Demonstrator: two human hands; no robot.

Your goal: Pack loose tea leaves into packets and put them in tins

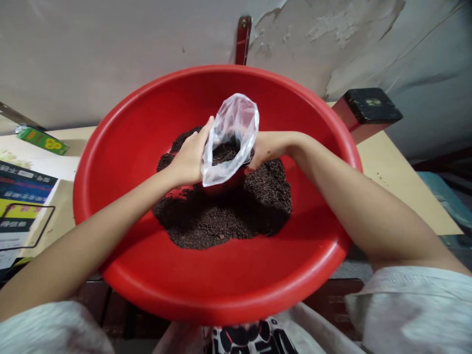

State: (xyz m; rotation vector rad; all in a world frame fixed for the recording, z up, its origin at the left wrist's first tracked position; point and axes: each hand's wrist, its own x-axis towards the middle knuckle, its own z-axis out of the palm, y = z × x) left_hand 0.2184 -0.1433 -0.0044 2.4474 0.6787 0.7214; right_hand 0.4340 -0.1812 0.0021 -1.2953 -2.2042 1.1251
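Note:
A large red plastic basin fills the middle of the view and holds a heap of dark brown granules. Over the heap I hold a small clear plastic bag with its mouth open; some dark granules show inside it. My left hand grips the bag's left edge, fingers closed on the plastic. My right hand holds the bag's right side, its fingers partly hidden behind the bag and pressed close to the heap.
The basin rests on a pale tabletop against a peeling wall. A red post with a black top stands at the right. Printed papers and a green packet lie at the left.

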